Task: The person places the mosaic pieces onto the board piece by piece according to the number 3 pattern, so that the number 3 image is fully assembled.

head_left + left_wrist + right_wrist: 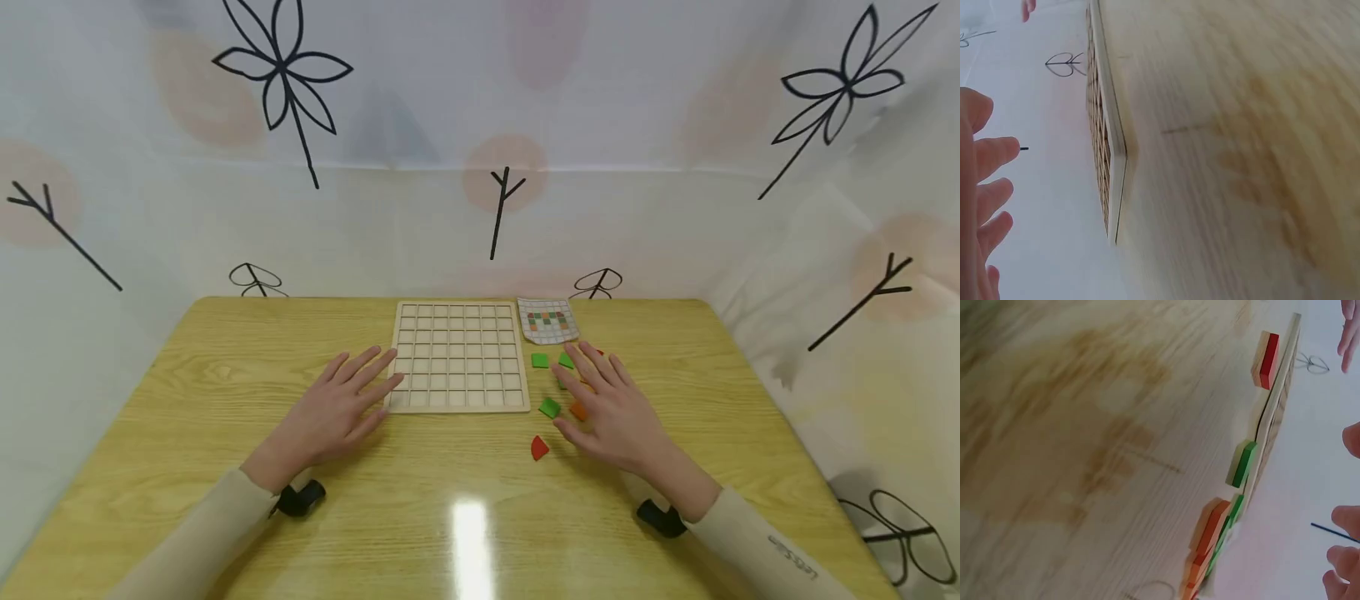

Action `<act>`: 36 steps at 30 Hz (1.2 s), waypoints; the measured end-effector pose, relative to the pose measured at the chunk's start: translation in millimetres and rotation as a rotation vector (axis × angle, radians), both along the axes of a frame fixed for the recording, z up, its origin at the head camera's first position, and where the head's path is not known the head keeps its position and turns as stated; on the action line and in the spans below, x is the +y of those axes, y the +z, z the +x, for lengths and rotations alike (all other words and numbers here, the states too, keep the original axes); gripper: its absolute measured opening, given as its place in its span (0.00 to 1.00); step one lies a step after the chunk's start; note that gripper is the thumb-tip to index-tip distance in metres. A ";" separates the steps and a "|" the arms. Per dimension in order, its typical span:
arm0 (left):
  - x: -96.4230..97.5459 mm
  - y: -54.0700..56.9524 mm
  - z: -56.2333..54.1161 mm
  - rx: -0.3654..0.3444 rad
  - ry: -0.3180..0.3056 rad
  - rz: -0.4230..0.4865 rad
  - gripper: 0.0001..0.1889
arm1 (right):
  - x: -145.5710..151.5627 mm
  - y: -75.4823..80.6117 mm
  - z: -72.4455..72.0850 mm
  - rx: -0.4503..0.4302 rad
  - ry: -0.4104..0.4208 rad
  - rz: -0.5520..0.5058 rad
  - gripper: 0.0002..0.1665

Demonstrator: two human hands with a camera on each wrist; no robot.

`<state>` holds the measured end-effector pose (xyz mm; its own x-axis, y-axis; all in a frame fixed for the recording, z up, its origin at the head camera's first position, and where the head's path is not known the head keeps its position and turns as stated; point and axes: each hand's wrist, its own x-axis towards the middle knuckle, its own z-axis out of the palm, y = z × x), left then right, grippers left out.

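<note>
A wooden grid board (459,358) with rows of square recesses lies at the table's back middle. My left hand (337,414) hovers at the board's left edge, fingers spread and holding nothing. Over the loose coloured pieces right of the board, my right hand (617,417) is spread too, its grasp empty. Around it are green squares (550,407), an orange piece (579,411) and a red quarter-round piece (539,448) nearer the front. Several pieces are partly hidden under the right hand. In the right wrist view, red (1269,360), green (1245,464) and orange (1213,524) blocks lie along the board.
A paper pattern card (548,321) with a printed grid of coloured shapes lies behind the pieces, one corner by the board. The wooden table (225,367) meets a patterned cloth backdrop (420,225) at the back. Light glares off the table's front middle.
</note>
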<state>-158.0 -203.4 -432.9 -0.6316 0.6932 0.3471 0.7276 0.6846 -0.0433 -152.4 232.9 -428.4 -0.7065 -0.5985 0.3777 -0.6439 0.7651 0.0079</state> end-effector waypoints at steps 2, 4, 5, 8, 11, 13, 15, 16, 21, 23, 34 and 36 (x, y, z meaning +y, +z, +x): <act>-0.1 0.6 -0.4 -0.016 0.006 0.030 0.26 | 0.7 0.1 0.0 -0.015 -0.009 -0.009 0.40; 0.2 1.1 -0.7 -0.039 0.015 0.060 0.25 | 1.6 0.2 -0.2 -0.022 -0.018 -0.019 0.40; 0.4 1.1 -0.9 -0.055 0.018 0.081 0.24 | 2.2 -0.1 -0.8 -0.021 -0.021 -0.023 0.39; 2.3 1.6 -1.6 -0.103 0.020 0.150 0.21 | 4.8 -0.1 -1.7 -0.022 -0.030 -0.045 0.38; 5.3 1.8 -3.7 -0.137 0.013 0.228 0.18 | 7.9 -0.9 -1.8 -0.048 -0.045 -0.084 0.36; 7.9 2.7 -5.9 -0.161 0.014 0.280 0.16 | 9.9 -1.5 -1.0 -0.086 -0.068 -0.120 0.33; 10.0 2.6 -8.9 -0.191 0.024 0.325 0.14 | 11.7 -2.5 -0.1 -0.134 -0.094 -0.166 0.31; 10.9 2.1 -10.8 -0.207 0.034 0.342 0.13 | 12.6 -3.1 0.3 -0.154 -0.105 -0.189 0.30; 11.3 -2.8 -20.2 -0.390 0.120 0.434 0.14 | 14.2 -6.9 1.6 -0.240 -0.115 -0.316 0.25; 10.3 -5.0 -24.8 -0.478 0.153 0.485 0.15 | 13.4 -8.5 1.8 -0.273 -0.094 -0.377 0.23; 2.5 -23.2 -51.8 -0.713 0.249 0.699 0.21 | -4.3 -18.9 12.5 -0.577 0.040 -0.605 0.19; 1.2 -27.6 -57.6 -0.731 0.244 0.709 0.22 | -7.0 -18.5 14.4 -0.625 0.071 -0.604 0.19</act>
